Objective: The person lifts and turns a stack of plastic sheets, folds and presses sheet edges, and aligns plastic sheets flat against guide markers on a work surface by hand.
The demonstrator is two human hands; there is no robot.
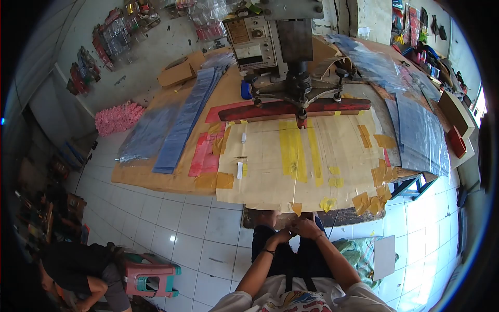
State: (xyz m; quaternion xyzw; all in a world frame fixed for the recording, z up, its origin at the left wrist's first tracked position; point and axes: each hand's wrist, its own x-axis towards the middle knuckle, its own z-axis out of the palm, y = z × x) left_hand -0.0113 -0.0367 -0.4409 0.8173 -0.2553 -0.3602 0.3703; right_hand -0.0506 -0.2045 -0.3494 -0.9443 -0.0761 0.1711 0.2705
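My left hand [283,236] and my right hand [306,228] meet above my lap, just below the near edge of the worktop. Both look closed, with the fingers curled in; whether anything small lies between them cannot be made out. Neither touches the tan sheet [260,182] that covers the press bed ahead, patched with yellow and brown tape. Over its far side hangs a heat-sealing press with a long dark red bar [332,105]. Two small white pieces [239,170] are on the sheet's left part.
Blue clear plastic sheets lie left [182,125] and right [423,135] on the table. The press's control box [253,44] stands behind. A cardboard box [181,70] sits at the back left. Another person [86,270] bends beside a pink and green stool [150,275].
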